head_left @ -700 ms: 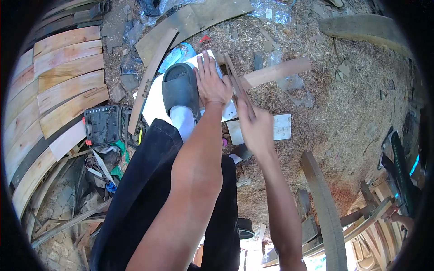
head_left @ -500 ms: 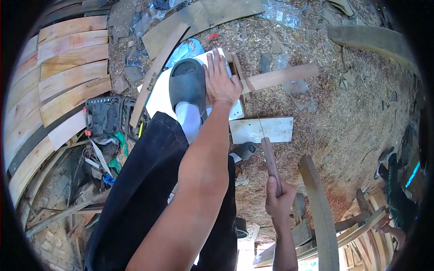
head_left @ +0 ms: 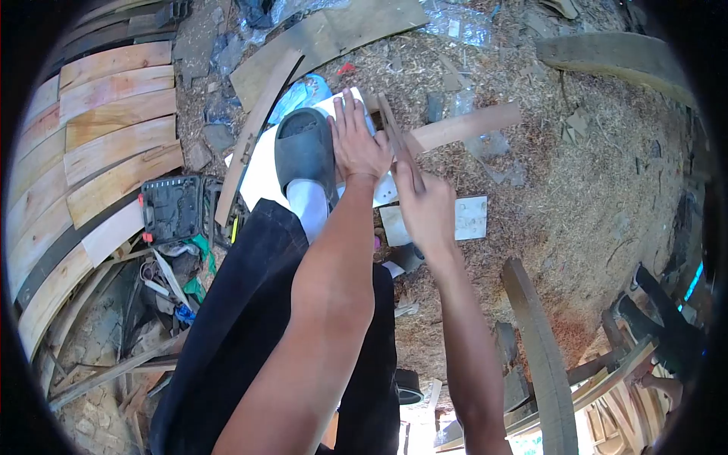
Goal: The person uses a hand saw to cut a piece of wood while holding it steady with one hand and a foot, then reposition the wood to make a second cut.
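My left hand [head_left: 359,148] lies flat on a white board [head_left: 262,171], fingers stretched out, beside my foot in a dark slide sandal [head_left: 305,148] that also presses on it. My right hand [head_left: 427,212] is closed around the wooden handle of what looks like a handsaw [head_left: 404,158]. Seen nearly edge-on, the tool runs along the board's right edge, close to my left fingers. Its blade is hard to make out. Beyond it, a flat wooden strip [head_left: 464,127] sticks out to the right. A smaller white board piece [head_left: 471,218] lies partly behind my right hand.
Stacked planks [head_left: 117,136] line the left side, near an open black tool case [head_left: 173,208]. A curved wooden piece [head_left: 254,140] lies left of the board. A thick beam [head_left: 540,356] stands at lower right. Another person [head_left: 663,326] is at far right. Wood shavings cover the ground.
My right hand has moved up and left with the saw, from over the small white piece to the large board's right edge. My left hand stays flat on the board.
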Demonstrator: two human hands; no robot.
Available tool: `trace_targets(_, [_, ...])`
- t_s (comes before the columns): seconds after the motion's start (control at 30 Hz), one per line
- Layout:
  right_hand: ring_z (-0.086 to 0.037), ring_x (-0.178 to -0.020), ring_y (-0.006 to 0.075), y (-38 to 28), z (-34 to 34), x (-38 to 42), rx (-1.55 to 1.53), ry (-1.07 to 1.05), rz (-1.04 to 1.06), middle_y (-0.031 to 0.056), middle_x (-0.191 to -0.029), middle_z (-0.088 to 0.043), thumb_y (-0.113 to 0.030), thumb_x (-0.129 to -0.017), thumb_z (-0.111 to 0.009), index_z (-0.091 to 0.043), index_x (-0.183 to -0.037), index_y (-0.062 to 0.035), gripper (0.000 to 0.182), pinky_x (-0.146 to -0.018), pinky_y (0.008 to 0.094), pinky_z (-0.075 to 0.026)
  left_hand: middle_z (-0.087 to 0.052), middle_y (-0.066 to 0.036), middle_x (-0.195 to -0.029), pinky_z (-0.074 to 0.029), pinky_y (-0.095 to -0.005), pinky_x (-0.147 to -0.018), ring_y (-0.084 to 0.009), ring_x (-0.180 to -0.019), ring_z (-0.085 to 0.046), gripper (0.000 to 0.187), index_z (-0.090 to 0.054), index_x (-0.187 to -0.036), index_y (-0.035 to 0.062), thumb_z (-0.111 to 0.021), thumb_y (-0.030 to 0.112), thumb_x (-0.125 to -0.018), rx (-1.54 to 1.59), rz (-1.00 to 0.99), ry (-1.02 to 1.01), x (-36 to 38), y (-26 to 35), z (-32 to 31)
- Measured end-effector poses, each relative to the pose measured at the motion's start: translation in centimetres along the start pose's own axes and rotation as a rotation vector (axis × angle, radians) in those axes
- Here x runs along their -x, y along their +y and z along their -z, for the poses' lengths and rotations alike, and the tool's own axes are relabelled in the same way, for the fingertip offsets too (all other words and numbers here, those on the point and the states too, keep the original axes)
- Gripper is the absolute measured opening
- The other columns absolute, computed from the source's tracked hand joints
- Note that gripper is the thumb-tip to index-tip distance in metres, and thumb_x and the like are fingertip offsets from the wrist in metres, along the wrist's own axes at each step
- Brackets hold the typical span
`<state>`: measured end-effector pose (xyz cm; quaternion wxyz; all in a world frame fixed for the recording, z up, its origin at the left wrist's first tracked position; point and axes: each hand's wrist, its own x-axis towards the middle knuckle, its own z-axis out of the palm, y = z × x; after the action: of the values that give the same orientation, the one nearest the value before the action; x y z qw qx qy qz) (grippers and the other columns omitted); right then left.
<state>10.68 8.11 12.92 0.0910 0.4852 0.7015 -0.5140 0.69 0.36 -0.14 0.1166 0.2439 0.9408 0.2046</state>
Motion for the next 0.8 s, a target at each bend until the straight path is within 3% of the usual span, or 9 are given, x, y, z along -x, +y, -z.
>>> trace_targets(0.03, [-0.063,-0.067,0.0435,0.1,1.4,2.6,0.009,-0.056,-0.063,0.0261,-0.066,-0.062,-0.035,-0.092,-0.057,-0.071,-0.093,0.0008,0.038,-0.060,0.0426,-0.050,-0.017,-0.018,-0.158,-0.010,-0.0530,-0.118,-0.0356,-0.148,-0.011,0.067,-0.041,-0.135,-0.0054,-0.050,0.019,-0.073,-0.014,0.012,-0.007,0.0,-0.1,0.0])
trace_targets(0.17, [-0.061,-0.049,0.0180,3.0,6.1,13.1,-0.087,-0.015,-0.047,0.0167,-0.054,-0.056,-0.024,-0.091,-0.059,-0.067,-0.113,-0.0017,0.033,-0.051,0.0311,-0.045,-0.024,-0.020,-0.155,-0.016,-0.0561,-0.116,-0.0379,-0.145,-0.019,0.063,-0.043,-0.132,-0.0062,-0.050,0.014,-0.073,-0.031,-0.013,0.072,0.1,0.2,0.2])
trace_targets(0.27, [-0.058,-0.047,0.0104,3.6,6.7,13.7,0.001,-0.087,-0.137,0.0122,-0.052,-0.055,-0.022,-0.090,-0.059,-0.067,-0.117,-0.0025,0.034,-0.050,0.0280,-0.044,-0.024,-0.022,-0.155,-0.015,-0.0557,-0.117,-0.0376,-0.145,-0.019,0.064,-0.042,-0.132,-0.0084,-0.049,0.014,-0.072,-0.001,-0.016,0.063,0.1,0.3,0.0])
trace_targets(0.33, [-0.060,-0.048,0.0138,2.7,5.4,11.0,0.036,-0.064,-0.103,0.0132,-0.052,-0.056,-0.025,-0.090,-0.060,-0.066,-0.118,-0.0028,0.036,-0.050,0.0297,-0.045,-0.017,-0.016,-0.159,-0.009,-0.0502,-0.119,-0.0332,-0.148,-0.010,0.069,-0.040,-0.136,-0.0047,-0.049,0.020,-0.073,-0.054,0.027,0.007,0.0,0.1,-0.1])
trace_targets(0.53, [-0.061,-0.066,0.0460,1.3,-1.4,-0.8,-0.008,0.073,0.042,0.0267,-0.064,-0.059,-0.036,-0.090,-0.060,-0.068,-0.075,0.0029,0.043,-0.061,0.0465,-0.049,-0.015,-0.016,-0.159,-0.008,-0.0499,-0.120,-0.0324,-0.148,-0.009,0.070,-0.038,-0.139,-0.0041,-0.052,0.019,-0.075,-0.037,0.033,-0.031,0.0,0.2,0.4])
trace_targets(0.57, [-0.061,-0.066,0.0460,1.2,-1.8,-1.5,-0.010,0.074,0.042,0.0267,-0.064,-0.059,-0.036,-0.090,-0.060,-0.068,-0.075,0.0029,0.043,-0.061,0.0465,-0.049,-0.014,-0.016,-0.160,-0.008,-0.0500,-0.120,-0.0323,-0.148,-0.009,0.070,-0.038,-0.139,-0.0042,-0.054,0.019,-0.075,-0.020,0.028,-0.020,0.1,0.3,0.2])
trace_targets(0.63, [-0.041,-0.051,0.0110,1.2,-2.1,-2.1,-0.027,0.078,0.090,0.0145,-0.049,-0.048,-0.038,-0.093,-0.057,-0.057,-0.067,0.0082,0.053,-0.051,0.0400,-0.039,-0.014,-0.016,-0.160,-0.009,-0.0500,-0.120,-0.0323,-0.148,-0.008,0.070,-0.038,-0.139,-0.0042,-0.056,0.019,-0.075,-0.018,0.033,-0.029,0.2,0.4,0.2])
trace_targets(0.73, [-0.042,-0.049,0.0116,1.7,-0.5,1.2,-0.086,0.090,0.138,0.0112,-0.047,-0.044,-0.037,-0.093,-0.058,-0.058,-0.068,0.0076,0.052,-0.049,0.0386,-0.038,-0.015,-0.017,-0.159,-0.009,-0.0500,-0.119,-0.0335,-0.148,-0.009,0.069,-0.038,-0.138,-0.0047,-0.054,0.019,-0.075,-0.022,0.010,-0.009,0.1,0.3,-0.1])
trace_targets(0.8, [-0.064,-0.058,0.0382,1.3,2.2,5.5,0.000,0.030,-0.005,0.0238,-0.061,-0.060,-0.034,-0.092,-0.058,-0.071,-0.089,0.0008,0.037,-0.056,0.0404,-0.049,-0.024,-0.019,-0.156,-0.015,-0.0534,-0.118,-0.0368,-0.146,-0.018,0.065,-0.043,-0.133,-0.0044,-0.055,0.016,-0.072,-0.017,-0.009,0.072,0.2,-0.2,-0.5])
